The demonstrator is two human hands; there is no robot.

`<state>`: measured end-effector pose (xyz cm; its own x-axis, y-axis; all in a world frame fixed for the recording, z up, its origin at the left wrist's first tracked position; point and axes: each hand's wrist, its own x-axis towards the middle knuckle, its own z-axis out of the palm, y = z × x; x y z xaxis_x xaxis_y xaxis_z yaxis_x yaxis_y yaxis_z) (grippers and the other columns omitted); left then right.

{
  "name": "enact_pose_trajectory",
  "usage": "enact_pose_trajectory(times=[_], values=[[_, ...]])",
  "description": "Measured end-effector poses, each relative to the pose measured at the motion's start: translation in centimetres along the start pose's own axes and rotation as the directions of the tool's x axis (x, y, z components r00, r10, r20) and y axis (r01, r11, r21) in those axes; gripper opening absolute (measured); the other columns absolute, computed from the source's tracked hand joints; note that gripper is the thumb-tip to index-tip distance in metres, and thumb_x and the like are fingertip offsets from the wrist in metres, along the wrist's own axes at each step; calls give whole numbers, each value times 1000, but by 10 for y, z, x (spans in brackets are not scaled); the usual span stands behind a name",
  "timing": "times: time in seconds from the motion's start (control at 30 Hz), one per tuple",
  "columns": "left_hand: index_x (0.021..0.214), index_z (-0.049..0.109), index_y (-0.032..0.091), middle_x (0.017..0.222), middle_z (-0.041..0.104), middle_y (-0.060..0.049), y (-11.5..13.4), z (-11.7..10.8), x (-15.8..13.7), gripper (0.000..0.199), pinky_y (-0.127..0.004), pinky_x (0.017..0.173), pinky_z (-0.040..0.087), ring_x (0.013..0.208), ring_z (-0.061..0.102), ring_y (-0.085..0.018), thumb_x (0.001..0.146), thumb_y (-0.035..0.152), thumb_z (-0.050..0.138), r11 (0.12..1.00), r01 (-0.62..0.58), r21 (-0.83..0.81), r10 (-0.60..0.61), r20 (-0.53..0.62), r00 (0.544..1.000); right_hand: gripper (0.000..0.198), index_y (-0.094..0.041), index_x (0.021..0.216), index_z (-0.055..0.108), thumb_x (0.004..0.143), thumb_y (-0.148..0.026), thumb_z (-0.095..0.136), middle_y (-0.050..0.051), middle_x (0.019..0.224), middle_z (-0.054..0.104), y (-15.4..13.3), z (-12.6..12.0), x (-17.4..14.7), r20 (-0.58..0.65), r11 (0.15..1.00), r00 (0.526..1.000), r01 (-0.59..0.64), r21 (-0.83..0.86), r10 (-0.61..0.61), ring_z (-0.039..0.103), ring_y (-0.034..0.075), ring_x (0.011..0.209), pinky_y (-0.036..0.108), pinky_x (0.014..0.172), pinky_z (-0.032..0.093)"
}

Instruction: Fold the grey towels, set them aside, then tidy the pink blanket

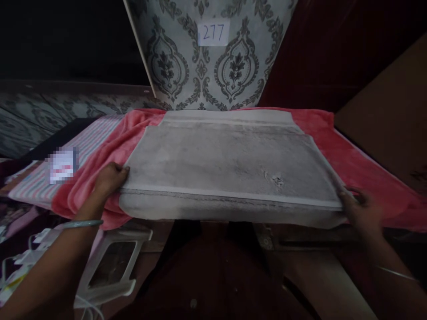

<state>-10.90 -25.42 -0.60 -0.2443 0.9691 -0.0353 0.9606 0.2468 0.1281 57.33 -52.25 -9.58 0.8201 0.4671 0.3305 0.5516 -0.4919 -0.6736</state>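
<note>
A grey cloth (pixel 213 160) with pale edging lies spread out flat in front of me, with a rumpled patch toward its right side. Paler fabric shows beyond its far edge and hangs over the near edge; whether that is the same piece, I cannot tell. My left hand (pixel 111 179) pinches the left edge near the front corner. At the opposite side, my right hand (pixel 360 206) has its fingers closed on the front right corner, slightly blurred. Beneath the cloth is a red plush blanket (pixel 356 155), bunched up on the left.
A striped cloth (pixel 96 133) lies at the left, bearing a small blurred card (pixel 62 166). Behind stands a patterned wall with a paper marked 277 (pixel 213 32). A dark screen (pixel 66 40) is upper left, a brown board (pixel 387 106) right, and a white plastic stool (pixel 131 264) below.
</note>
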Motion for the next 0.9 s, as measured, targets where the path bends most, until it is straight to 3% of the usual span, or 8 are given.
enact_pose_trajectory(times=[0.13, 0.23, 0.37, 0.53, 0.7, 0.9], values=[[88, 65, 15, 86, 71, -8, 0, -4, 3, 35, -29, 68, 46, 84, 65, -24, 88, 47, 50, 999, -18, -28, 19, 68, 997, 22, -21, 75, 60, 71, -42, 59, 3, 68, 55, -36, -17, -9, 141, 963, 964, -243, 117, 226, 49, 18, 64, 34, 60, 40], [79, 63, 17, 73, 65, -5, -2, -8, 2, 34, -29, 67, 45, 80, 63, -24, 88, 46, 46, 999, -48, -9, 49, 98, 994, 15, -20, 71, 59, 77, -34, 59, 1, 64, 52, -56, -24, -11, 179, 949, 940, -306, 75, 289, 47, 17, 63, 33, 60, 39], [85, 65, 17, 73, 63, -4, -10, -14, 3, 35, -28, 66, 45, 77, 60, -22, 88, 44, 42, 995, 22, -101, -15, 71, 997, 14, -20, 66, 57, 78, -27, 61, -1, 59, 47, -65, -25, -12, 164, 930, 924, -361, 69, 346, 43, 16, 59, 32, 58, 36], [79, 59, 21, 71, 63, -2, -16, -13, 11, 25, -26, 65, 45, 78, 60, -21, 86, 41, 46, 1000, -12, -26, 14, 91, 996, 16, -19, 67, 58, 80, -25, 66, -2, 61, 48, -72, -29, -16, 198, 915, 910, -389, 103, 365, 42, 14, 60, 32, 61, 35], [74, 51, 21, 80, 66, -9, -11, -3, 12, 27, -32, 74, 49, 86, 64, -27, 88, 42, 41, 989, -83, 120, 77, 58, 995, 19, -21, 65, 55, 82, -23, 63, -1, 60, 50, -74, -26, -15, 186, 921, 907, -389, 31, 377, 44, 16, 59, 33, 63, 36], [100, 57, 20, 94, 73, -11, -17, 6, 15, 24, -36, 83, 53, 98, 68, -31, 86, 36, 46, 998, -56, -42, 54, -47, 997, 10, -23, 76, 54, 82, -29, 60, 7, 73, 61, -47, -12, -9, 143, 958, 947, -285, -39, 288, 57, 22, 66, 35, 68, 44]])
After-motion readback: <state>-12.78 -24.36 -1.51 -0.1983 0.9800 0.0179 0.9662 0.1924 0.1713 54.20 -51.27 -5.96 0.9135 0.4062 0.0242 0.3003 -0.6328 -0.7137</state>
